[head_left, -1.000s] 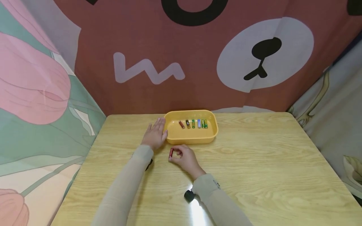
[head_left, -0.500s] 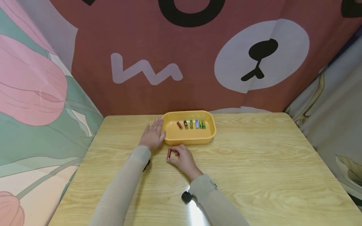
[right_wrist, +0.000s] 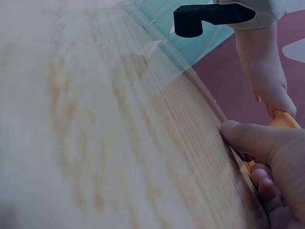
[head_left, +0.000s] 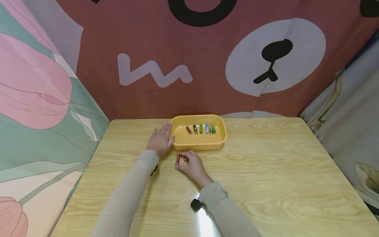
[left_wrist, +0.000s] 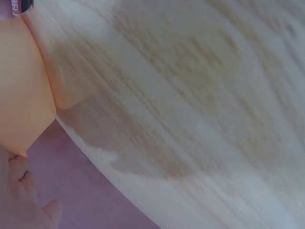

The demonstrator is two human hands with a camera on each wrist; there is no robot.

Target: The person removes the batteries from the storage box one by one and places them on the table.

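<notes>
On the table in the head view, my right hand (head_left: 195, 167) pinches a dark red battery (head_left: 177, 160) by its two ends between thumb and finger. It is just in front of a yellow tray (head_left: 195, 146). My left hand (head_left: 160, 141) rests with straight fingers against the tray's left side. Inside the tray lie several batteries in a row: a brown-red battery (head_left: 189, 130), a black and gold battery (head_left: 195, 129), a blue battery (head_left: 207, 129) and green ones. The right wrist view shows the right thumb (right_wrist: 248, 138), with the battery mostly hidden behind it.
A light wood-grain table (head_left: 266, 171) carries everything. Behind it hangs a red-brown cloth (head_left: 207, 98) with a cartoon face, and a floral cloth (head_left: 38, 98) hangs at the left. A black wrist device (head_left: 196, 205) sits at the right sleeve.
The hands, the tray and the batteries keep their places on the table. Only the head view shifts slightly; the right hand still holds the dark red battery.
</notes>
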